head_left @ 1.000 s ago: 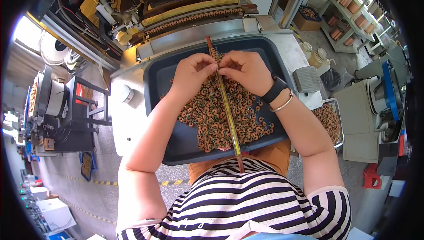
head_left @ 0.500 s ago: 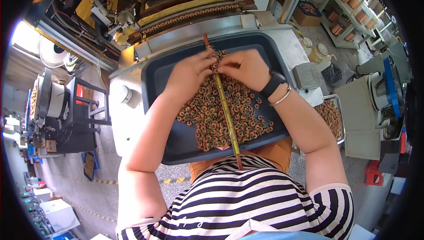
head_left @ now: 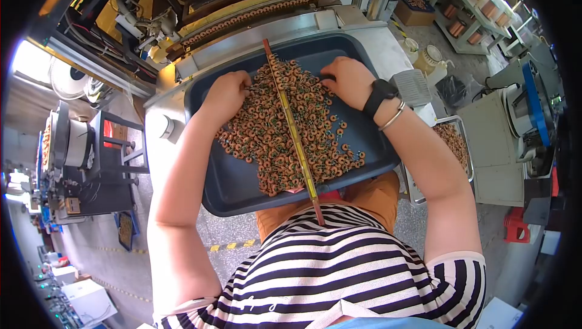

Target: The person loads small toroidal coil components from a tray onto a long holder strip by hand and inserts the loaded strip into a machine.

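Just then, your left hand (head_left: 227,94) had come away from the middle to the left edge of the copper-coloured parts (head_left: 276,159), its fingers bent; whether they pinched one could not be told. Those parts lay heaped in the dark tray (head_left: 227,186). Between your hands, the narrow strip (head_left: 295,138) slanted over them from the tray's far rim to your striped shirt (head_left: 357,256), held by neither hand, so work on it seemed paused. Your right hand (head_left: 350,83) had drawn off to their right edge, its grip likewise unclear.
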### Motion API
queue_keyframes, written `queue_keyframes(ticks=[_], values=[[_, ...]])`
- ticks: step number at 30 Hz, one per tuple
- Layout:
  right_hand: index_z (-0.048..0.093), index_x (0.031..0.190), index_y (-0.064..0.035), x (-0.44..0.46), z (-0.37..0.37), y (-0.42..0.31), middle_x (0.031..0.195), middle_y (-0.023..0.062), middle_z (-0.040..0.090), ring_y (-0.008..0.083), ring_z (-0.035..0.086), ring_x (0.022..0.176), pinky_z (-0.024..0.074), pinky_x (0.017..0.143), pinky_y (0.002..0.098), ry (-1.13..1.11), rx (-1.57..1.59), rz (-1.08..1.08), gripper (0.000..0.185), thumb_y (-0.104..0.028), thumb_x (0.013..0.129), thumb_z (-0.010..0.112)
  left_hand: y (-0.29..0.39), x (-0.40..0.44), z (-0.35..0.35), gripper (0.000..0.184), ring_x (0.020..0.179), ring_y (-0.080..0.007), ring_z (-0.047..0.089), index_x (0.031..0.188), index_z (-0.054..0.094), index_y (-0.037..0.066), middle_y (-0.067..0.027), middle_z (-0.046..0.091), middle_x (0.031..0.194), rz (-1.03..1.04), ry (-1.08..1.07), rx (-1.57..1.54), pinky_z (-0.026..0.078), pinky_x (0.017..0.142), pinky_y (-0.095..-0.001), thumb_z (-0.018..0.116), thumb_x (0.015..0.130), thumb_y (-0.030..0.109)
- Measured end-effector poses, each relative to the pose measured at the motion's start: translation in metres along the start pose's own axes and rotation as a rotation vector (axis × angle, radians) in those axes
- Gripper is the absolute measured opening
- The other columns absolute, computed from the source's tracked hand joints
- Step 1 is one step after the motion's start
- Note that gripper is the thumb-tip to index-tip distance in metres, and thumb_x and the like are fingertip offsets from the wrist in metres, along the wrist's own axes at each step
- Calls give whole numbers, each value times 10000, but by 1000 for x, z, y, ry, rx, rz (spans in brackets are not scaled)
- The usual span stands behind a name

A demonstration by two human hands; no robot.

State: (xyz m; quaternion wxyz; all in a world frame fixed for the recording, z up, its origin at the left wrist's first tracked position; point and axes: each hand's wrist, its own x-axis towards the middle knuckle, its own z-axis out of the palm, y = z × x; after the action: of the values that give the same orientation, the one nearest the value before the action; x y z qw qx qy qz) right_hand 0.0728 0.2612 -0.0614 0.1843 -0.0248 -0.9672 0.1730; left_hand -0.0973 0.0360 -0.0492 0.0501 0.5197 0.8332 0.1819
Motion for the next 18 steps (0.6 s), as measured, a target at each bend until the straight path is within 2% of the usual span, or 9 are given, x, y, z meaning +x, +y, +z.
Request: queue_keyframes(ticks=[2,6,8,9,10,11,12,15,18], values=[[662,860,-12,-1,2,4,795,162,599,317,592,718,483,675,374,-44,30,16,172,-123,732,631,4,-1,-3,211,839,-348,556,950,567,-1,-175,581,875,-198,-47,-106,446,724,-406,580,740,2],[643,808,-10,2,-6,2,759,149,599,311,587,725,477,672,385,-158,159,115,163,-142,715,633,13,-8,-10,199,823,-342,560,943,584,2,-169,581,865,-146,92,-69,452,722,-394,579,744,0],[632,759,-8,4,-9,2,737,143,604,311,587,740,475,676,392,-184,229,174,150,-149,709,625,23,-14,-15,178,829,-330,567,924,597,-3,-153,581,883,-56,185,-127,458,736,-379,572,748,-10],[618,771,-5,3,-10,2,685,118,595,260,579,669,466,625,353,-118,265,158,134,-129,721,628,28,-16,-15,178,829,-330,567,924,597,-3,-153,581,883,-58,187,-125,458,736,-379,572,748,-10],[605,783,-2,4,-10,1,633,93,585,210,571,598,456,574,314,-51,302,143,120,-108,733,630,32,-18,-15,164,843,-326,568,910,600,-7,-147,580,899,50,196,-133,459,745,-375,571,748,-15],[591,813,8,7,-17,-6,635,70,580,143,549,576,447,558,289,-120,354,176,142,-109,743,632,36,-19,-14,150,857,-322,568,895,603,-12,-141,579,915,158,205,-140,460,754,-371,569,749,-20],[591,813,8,9,-18,-10,635,70,580,143,549,576,447,558,289,-119,355,174,142,-109,743,632,41,-20,-13,160,885,-321,559,898,599,-2,-135,570,951,170,159,-228,460,771,-370,557,746,-26],[585,828,9,13,-20,-25,650,39,580,97,534,565,439,529,259,-228,590,249,138,-104,765,632,48,-24,-8,180,1011,-318,536,867,580,3,-128,565,1090,351,219,5,456,840,-364,525,700,-35],[588,830,-1,12,-13,-46,664,4,572,51,527,572,420,494,196,-292,850,259,95,-90,814,616,50,-28,-5,199,1069,-337,514,899,568,-6,-144,540,1185,453,176,73,439,886,-381,502,711,-15]])
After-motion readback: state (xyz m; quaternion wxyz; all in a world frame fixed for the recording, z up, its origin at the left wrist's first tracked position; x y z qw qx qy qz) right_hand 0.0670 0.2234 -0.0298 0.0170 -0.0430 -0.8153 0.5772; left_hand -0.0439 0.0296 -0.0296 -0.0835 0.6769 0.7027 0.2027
